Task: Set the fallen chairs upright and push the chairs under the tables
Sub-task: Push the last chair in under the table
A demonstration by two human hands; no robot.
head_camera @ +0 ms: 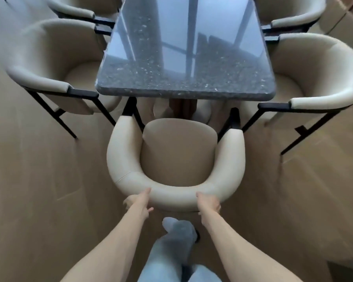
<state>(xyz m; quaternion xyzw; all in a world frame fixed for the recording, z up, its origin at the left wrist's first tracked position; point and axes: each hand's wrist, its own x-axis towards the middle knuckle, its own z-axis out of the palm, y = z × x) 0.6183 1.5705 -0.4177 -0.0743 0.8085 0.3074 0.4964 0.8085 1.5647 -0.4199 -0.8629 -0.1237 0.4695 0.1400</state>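
A cream armchair point(175, 192) with a curved backrest and black legs stands upright right in front of me, its seat facing the near end of a dark speckled stone table point(183, 86). The chair's front armrest tips sit just at the table's edge. My left hand point(140, 204) grips the backrest's left rear curve from behind. My right hand point(209, 202) grips the right rear curve, fingers wrapped under the padding. The chair's rear legs are hidden below the backrest.
Matching cream chairs stand upright along the table's sides: one at the left point(49, 68), one at the right point(318, 78), and two more at the far corners point(73, 9) point(293, 15). My knee in light jeans point(177, 231) is raised just behind the chair. The floor is beige.
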